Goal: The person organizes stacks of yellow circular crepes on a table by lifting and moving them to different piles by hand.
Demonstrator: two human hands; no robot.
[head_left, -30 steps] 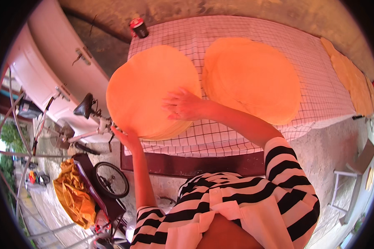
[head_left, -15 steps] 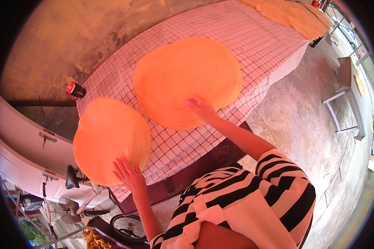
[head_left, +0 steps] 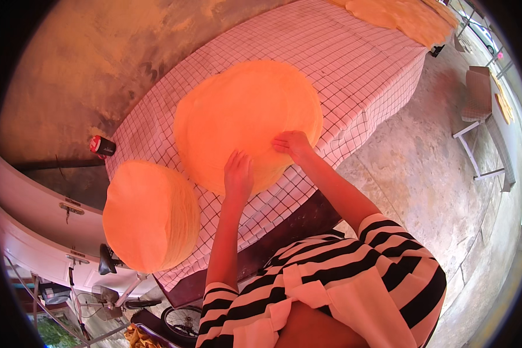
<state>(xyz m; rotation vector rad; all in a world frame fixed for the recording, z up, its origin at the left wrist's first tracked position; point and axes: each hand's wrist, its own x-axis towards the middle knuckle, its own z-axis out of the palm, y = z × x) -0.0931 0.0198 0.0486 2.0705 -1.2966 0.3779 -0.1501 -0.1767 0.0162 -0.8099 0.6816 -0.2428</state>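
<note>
A broad stack of thin, round yellow-orange sheets (head_left: 232, 110) lies on a checked cloth in front of me. At its near edge rests my left hand (head_left: 239, 174), fingers stretched forward and slightly bent over the sheets, with nothing visible in it. My right hand (head_left: 294, 145) is on the stack's near right part, fingertips and thumb drawn together in a pinch against the surface. Whether a sheet is caught between those fingers is hidden. A second, taller stack of similar sheets (head_left: 139, 214) stands to the left, touched by neither hand.
The checked cloth (head_left: 354, 64) covers a long table along a stained wall (head_left: 93, 69). A dark cup with a red top (head_left: 102, 146) stands at its left edge. More sheets (head_left: 406, 20) lie at the far end. A bicycle (head_left: 182, 319) and white door (head_left: 52, 232) are at left; another table (head_left: 501, 133) stands right.
My left hand has left the left stack and moved right onto the broad stack's near edge. The right hand has shifted slightly right, its fingers now pinched. The view has shifted a little.
</note>
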